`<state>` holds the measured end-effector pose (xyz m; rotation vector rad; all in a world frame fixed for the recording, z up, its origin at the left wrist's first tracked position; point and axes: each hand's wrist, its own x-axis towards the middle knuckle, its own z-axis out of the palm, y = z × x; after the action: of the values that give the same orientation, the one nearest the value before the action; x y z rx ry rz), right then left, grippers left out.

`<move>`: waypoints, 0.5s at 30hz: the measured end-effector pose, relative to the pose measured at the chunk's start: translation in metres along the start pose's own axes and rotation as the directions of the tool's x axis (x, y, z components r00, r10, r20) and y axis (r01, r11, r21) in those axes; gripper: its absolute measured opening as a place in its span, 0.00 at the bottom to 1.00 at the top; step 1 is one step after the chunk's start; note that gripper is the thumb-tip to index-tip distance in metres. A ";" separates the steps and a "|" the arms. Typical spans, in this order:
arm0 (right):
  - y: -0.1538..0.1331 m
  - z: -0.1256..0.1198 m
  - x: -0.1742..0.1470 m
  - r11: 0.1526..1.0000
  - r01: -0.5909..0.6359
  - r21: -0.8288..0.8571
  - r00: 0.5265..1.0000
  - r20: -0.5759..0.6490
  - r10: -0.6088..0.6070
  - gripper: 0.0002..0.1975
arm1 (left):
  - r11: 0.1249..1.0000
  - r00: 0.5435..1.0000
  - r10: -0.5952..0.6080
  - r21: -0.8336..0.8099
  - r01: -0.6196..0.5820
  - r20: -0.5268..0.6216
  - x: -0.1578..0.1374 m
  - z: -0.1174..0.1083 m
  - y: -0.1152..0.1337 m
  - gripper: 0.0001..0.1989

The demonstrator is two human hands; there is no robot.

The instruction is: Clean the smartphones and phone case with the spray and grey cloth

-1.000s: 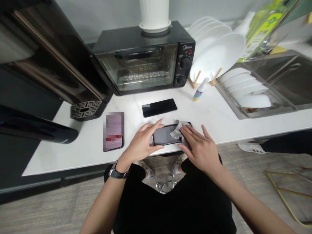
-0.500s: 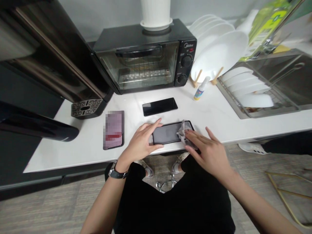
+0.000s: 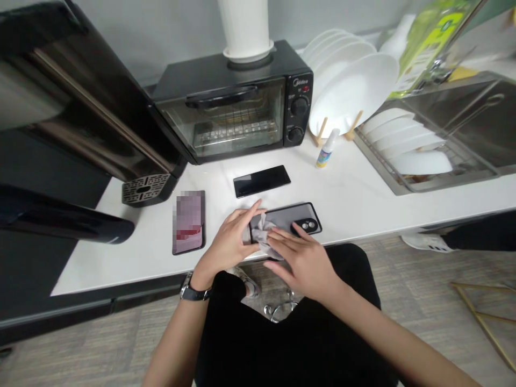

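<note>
Back up on the counter lies a grey phone (image 3: 285, 216) with a black rim, its dark camera module showing at the right end. My left hand (image 3: 229, 239) grips its left end, thumb on the near edge and fingers on the far edge. Under the fingers of my right hand (image 3: 304, 258), a crumpled whitish wipe (image 3: 261, 228) is pressed on the phone's left part. A black phone (image 3: 262, 181) rests just beyond, screen up. Left of my hands is another phone (image 3: 189, 221), with a pinkish, blurred-out surface. A small spray bottle (image 3: 327, 149) stands upright further right.
A toaster oven (image 3: 229, 107) with a white pot (image 3: 245, 27) on top stands at the back. Beside it are white plates (image 3: 355, 91) in a wooden rack. The sink (image 3: 463, 113) is at right, a dark dispenser (image 3: 145, 188) at left.
My right hand has slid the wipe leftward along the phone, from its right end to the end near my left hand. The camera module is now uncovered. My left hand keeps its hold.
</note>
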<state>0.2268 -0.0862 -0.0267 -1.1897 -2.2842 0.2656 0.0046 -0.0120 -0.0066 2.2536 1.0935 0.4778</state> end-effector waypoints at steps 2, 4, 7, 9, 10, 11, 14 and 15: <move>0.017 -0.020 -0.023 0.995 -0.043 -0.086 0.999 -0.011 0.042 0.22 | 1.000 1.000 0.004 0.009 -0.004 0.009 0.001 0.001 0.001 0.54; 0.032 -0.035 -0.039 0.977 -0.108 -0.183 0.994 -0.052 0.100 0.22 | 1.000 1.000 -0.001 0.017 0.001 0.015 0.003 0.001 0.001 0.55; 0.042 -0.034 -0.036 0.949 -0.169 -0.267 0.984 -0.100 0.147 0.26 | 1.000 1.000 0.004 0.019 -0.005 0.023 0.006 0.001 0.000 0.55; 0.037 -0.019 -0.019 0.949 -0.173 -0.265 0.982 -0.119 0.146 0.29 | 1.000 1.000 0.017 0.013 -0.018 0.024 0.007 0.001 0.000 0.54; 0.030 -0.009 -0.007 0.955 -0.164 -0.247 0.983 -0.126 0.137 0.30 | 1.000 1.000 0.023 0.008 -0.023 0.016 0.007 0.001 -0.001 0.53; 0.022 0.001 0.005 0.967 -0.138 -0.216 0.986 -0.119 0.114 0.30 | 1.000 1.000 0.027 0.002 -0.027 0.006 0.007 0.001 -0.001 0.52; -0.006 0.026 0.033 0.995 -0.033 -0.095 0.997 -0.078 0.025 0.33 | 1.000 1.000 0.018 -0.014 -0.018 -0.020 0.004 0.000 -0.002 0.48; -0.013 0.029 0.036 0.998 -0.004 -0.059 0.998 -0.059 0.001 0.34 | 1.000 1.000 0.008 -0.015 -0.008 -0.024 0.002 0.000 -0.002 0.47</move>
<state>0.1853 -0.0625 -0.0324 -1.2137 -2.2539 0.1627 0.0048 -0.0092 -0.0080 2.2449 1.0899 0.5163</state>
